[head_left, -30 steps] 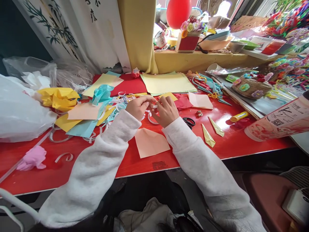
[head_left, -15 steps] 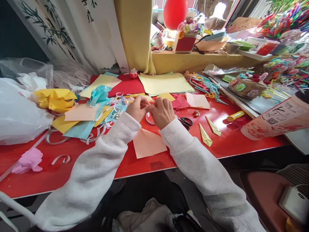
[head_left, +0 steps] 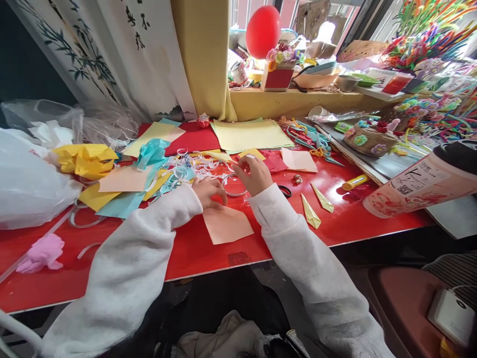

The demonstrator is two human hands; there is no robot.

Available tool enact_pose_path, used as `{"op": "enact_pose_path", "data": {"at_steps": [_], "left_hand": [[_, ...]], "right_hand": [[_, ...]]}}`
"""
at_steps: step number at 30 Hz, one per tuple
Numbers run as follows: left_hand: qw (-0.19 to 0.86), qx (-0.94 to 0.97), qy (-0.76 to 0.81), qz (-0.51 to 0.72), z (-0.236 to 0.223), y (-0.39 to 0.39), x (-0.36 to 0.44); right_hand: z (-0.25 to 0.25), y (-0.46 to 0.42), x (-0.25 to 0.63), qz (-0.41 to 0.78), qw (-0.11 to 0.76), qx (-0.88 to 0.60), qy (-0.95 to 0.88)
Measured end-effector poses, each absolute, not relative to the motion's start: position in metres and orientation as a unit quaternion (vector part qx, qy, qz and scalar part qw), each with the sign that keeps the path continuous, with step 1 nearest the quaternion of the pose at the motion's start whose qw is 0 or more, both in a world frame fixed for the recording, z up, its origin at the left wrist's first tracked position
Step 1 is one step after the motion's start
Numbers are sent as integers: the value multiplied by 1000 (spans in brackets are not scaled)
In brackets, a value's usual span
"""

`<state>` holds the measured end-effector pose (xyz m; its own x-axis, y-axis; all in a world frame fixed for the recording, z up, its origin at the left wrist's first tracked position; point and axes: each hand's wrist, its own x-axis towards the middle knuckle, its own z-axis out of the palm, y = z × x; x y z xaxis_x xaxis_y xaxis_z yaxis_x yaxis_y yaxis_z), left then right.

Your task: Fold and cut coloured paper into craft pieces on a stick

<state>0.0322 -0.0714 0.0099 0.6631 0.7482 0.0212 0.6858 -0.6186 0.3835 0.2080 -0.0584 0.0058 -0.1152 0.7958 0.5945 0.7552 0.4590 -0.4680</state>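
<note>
My left hand (head_left: 210, 193) is over the red table, just above a peach paper square (head_left: 228, 226). Its fingers are curved and apart, with nothing visible in them. My right hand (head_left: 255, 174) is raised beside a clear ring-shaped roll (head_left: 234, 186), thumb and fingertips drawn together. Whatever is between those fingertips is too small to make out. Black-handled scissors (head_left: 285, 191) lie partly hidden behind my right wrist. Further right are two folded pale-yellow paper points (head_left: 310, 211).
Curled paper scraps (head_left: 203, 166) and coloured sheets (head_left: 128, 179) spread to the left, near a white plastic bag (head_left: 33, 184). Yellow sheets (head_left: 253, 135) lie at the back. A large drink cup (head_left: 417, 184) leans at right, near a yellow glue stick (head_left: 355, 182).
My hands were together, pinching something small; now they are apart. The left has dropped down and left towards the peach paper; the right stays raised. The view has shifted slightly.
</note>
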Motion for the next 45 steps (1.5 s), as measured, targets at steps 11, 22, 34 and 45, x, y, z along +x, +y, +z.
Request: {"op": "enact_pose_path", "data": {"at_steps": [11, 22, 34, 45], "left_hand": [[205, 888, 411, -8, 15, -78, 40], [257, 831, 477, 123, 28, -73, 30], [231, 822, 503, 132, 24, -70, 29], [249, 812, 510, 135, 21, -67, 25]], "right_hand": [[10, -63, 208, 324, 309, -435, -781], [2, -60, 208, 354, 251, -403, -806], [0, -62, 203, 336, 258, -430, -797], [-10, -64, 193, 302, 229, -447, -810]]}}
